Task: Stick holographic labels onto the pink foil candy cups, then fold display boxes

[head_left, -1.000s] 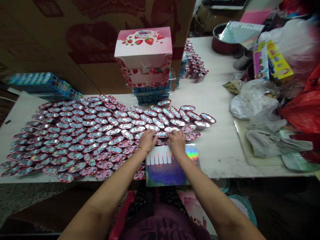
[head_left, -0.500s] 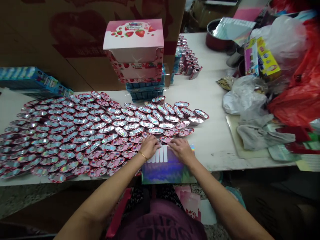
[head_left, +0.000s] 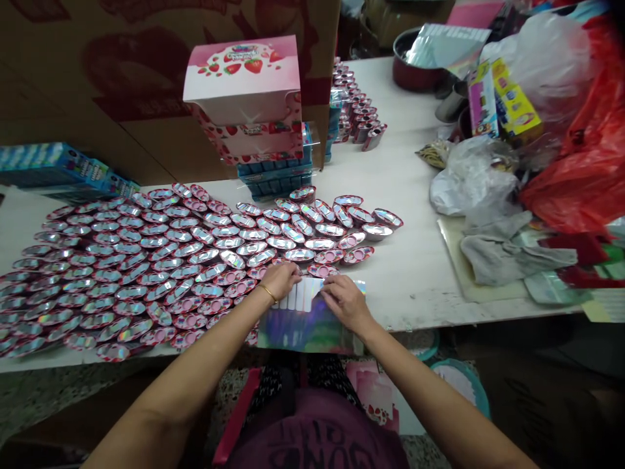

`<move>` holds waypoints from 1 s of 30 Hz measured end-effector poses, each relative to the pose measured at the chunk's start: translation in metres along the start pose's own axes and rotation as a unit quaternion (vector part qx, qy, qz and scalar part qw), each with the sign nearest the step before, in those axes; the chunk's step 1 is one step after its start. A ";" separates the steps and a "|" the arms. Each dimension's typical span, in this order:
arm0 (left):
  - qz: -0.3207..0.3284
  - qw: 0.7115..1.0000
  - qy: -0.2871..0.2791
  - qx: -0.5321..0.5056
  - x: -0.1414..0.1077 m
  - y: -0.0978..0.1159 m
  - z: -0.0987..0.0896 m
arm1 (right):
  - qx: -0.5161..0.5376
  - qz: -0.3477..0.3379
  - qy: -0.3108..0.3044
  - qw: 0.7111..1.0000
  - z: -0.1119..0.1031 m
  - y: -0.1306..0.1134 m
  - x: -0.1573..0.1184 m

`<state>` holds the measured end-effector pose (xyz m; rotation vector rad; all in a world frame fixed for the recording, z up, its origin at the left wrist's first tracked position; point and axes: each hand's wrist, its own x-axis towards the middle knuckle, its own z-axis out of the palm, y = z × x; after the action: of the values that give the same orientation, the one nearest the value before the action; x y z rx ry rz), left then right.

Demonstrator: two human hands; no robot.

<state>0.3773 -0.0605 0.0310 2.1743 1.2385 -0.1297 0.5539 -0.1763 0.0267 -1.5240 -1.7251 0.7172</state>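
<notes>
A shiny holographic sticker sheet (head_left: 305,335) lies at the table's front edge, with bare white strips along its upper part. My right hand (head_left: 346,301) is closed in a pinch at the right end of those strips, on what looks like a sticker at the sheet's upper edge. At the sheet's top left, my left hand (head_left: 280,281) has thumb and finger together; what is between them is too small to make out. Just beyond my fingers stand oval pink-and-red packets, one with a pink circle on top (head_left: 323,270). Many others carry silvery strips (head_left: 319,244).
Rows of packets (head_left: 131,260) cover the table's left. Behind them stand a strawberry-printed box (head_left: 244,75) on blue packs (head_left: 276,182), and a large cardboard carton (head_left: 146,130). On the right are a grey cloth (head_left: 508,257), plastic bags (head_left: 471,179) and a dark red pot (head_left: 415,71).
The white area on the sheet now reaches farther right, near my right fingertips. Both hands stay at the sheet's top edge. The whole view has shifted, so most things appear farther left.
</notes>
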 end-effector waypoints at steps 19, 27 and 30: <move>-0.099 0.898 0.022 -0.428 0.032 0.029 0.035 | 0.432 0.377 0.219 0.790 -0.007 0.015 0.029; -0.187 0.954 0.151 -0.177 0.048 0.039 0.038 | 0.094 0.287 0.299 0.905 0.006 0.060 0.046; -0.186 0.956 0.184 -0.130 0.049 0.043 0.041 | -0.003 0.275 0.285 0.918 0.003 0.064 0.053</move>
<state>0.4474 -0.0630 -0.0001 1.7673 1.7597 0.2847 0.5867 -0.1144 -0.0174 -2.0025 -0.8694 0.4536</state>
